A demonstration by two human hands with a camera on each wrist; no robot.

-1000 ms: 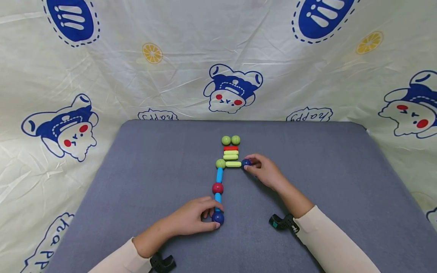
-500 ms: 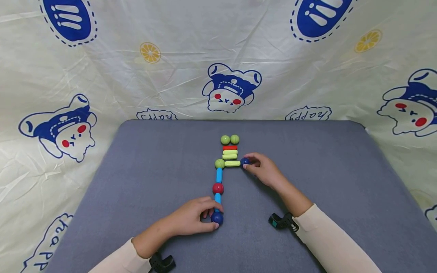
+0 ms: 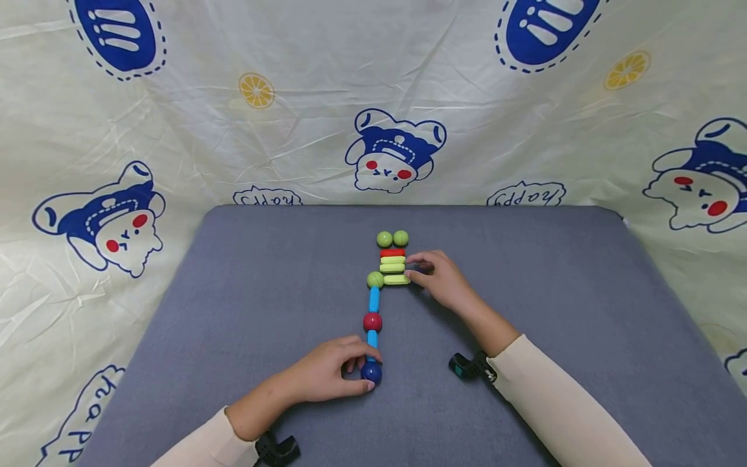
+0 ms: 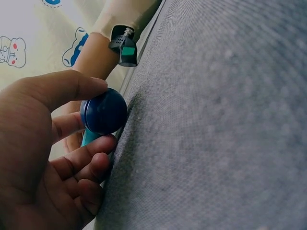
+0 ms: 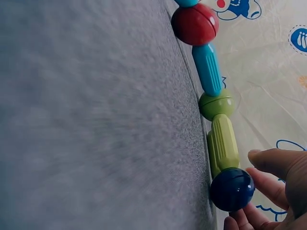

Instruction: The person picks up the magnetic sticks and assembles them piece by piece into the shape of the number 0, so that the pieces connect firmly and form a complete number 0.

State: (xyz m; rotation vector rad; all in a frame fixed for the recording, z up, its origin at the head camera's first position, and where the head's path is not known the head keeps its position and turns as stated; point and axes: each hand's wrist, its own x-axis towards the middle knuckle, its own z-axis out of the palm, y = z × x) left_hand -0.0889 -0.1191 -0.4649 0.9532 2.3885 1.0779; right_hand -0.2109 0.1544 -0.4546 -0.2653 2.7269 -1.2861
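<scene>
In the head view, a chain of balls and rods lies on the table. My left hand (image 3: 327, 370) pinches the dark blue ball (image 4: 105, 111) at its near end, thumb on one side and fingers on the other. From there, blue rods (image 3: 374, 299) and a red ball (image 3: 372, 322) lead to a green ball (image 3: 375, 279). A yellow-green rod (image 3: 396, 280) turns right from it, ending in another dark blue ball (image 5: 232, 189). My right hand (image 3: 440, 279) hides that ball in the head view; its thumb stands apart from the ball, with fingers close beside it.
Beyond the turned rod lie two loose yellow-green rods (image 3: 392, 268), a red rod (image 3: 393, 253) and two green balls (image 3: 393, 239) in a short stack-like row. The grey cloth table (image 3: 262, 279) ends at a patterned white sheet (image 3: 315, 149).
My right hand has loosened from the far dark blue ball and shifted left and away, fingertips now close to the loose rods. My left hand keeps its hold in place.
</scene>
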